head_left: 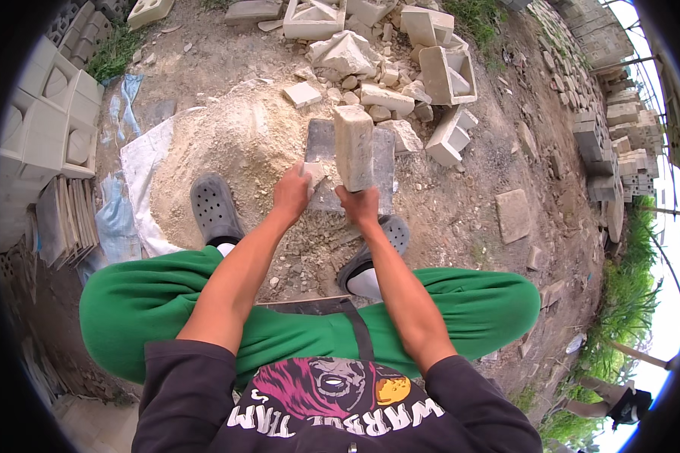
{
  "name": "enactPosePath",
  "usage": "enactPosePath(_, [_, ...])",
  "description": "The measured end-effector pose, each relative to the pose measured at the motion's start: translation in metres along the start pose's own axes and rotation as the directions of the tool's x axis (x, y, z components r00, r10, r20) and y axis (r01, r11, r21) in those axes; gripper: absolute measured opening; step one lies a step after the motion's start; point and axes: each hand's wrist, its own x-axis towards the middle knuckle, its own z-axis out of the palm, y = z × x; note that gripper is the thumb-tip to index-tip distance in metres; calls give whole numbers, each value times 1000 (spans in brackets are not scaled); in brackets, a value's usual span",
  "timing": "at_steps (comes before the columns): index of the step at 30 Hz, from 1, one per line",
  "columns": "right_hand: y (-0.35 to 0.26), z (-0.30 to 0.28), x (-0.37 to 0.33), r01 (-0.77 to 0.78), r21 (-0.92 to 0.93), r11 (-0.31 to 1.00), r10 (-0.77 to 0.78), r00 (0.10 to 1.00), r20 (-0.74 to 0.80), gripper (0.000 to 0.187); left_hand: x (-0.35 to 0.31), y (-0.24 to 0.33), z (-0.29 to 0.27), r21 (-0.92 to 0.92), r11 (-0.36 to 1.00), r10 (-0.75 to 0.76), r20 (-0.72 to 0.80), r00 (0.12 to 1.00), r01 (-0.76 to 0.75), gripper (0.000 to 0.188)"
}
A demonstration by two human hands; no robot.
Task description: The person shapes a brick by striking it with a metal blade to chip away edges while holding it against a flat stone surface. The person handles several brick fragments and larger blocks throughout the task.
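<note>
My left hand (290,194) is closed on a pale chunk of stone (313,174) and rests it at the left side of a dark flat slab (385,170). Above that slab my right hand (359,205) grips the lower end of a thick, tan rectangular block (353,143), raised upright. Whether the block has a handle is hidden by my fingers. Left of the slab spreads a heap of crushed yellowish rubble (227,143), partly on a white sheet (145,155).
Broken pale blocks (347,53) and a hollow block (447,75) are piled beyond the slab. Stacked hollow blocks (53,98) line the left, with grey blocks (601,151) at right. A flat stone (513,215) lies on the dirt. Another person's legs (593,396) show at lower right.
</note>
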Motion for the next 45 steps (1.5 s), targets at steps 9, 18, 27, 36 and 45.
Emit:
enactPosePath(9, [7, 16, 6, 21, -82, 996, -22, 1000, -15, 28, 5, -20, -2, -6, 1000, -18, -51, 999, 18, 32])
enactPosePath(18, [30, 13, 0, -147, -263, 954, 159, 987, 27, 31, 5, 2, 1, -11, 1000, 22, -40, 999, -22, 22])
enactPosePath(27, [12, 7, 5, 141, -277, 950, -187, 971, -147, 35, 2, -6, 4, -19, 999, 26, -87, 996, -28, 36])
enactPosePath(36, [30, 4, 20, -183, -261, 948, 206, 977, 64, 33, 8, 0, -3, -18, 999, 29, 6, 1000, -29, 37])
enactPosePath(45, [40, 15, 1, -107, -298, 948, 91, 994, -67, 42, 9, 1, -4, -19, 999, 48, 18, 999, -48, 35])
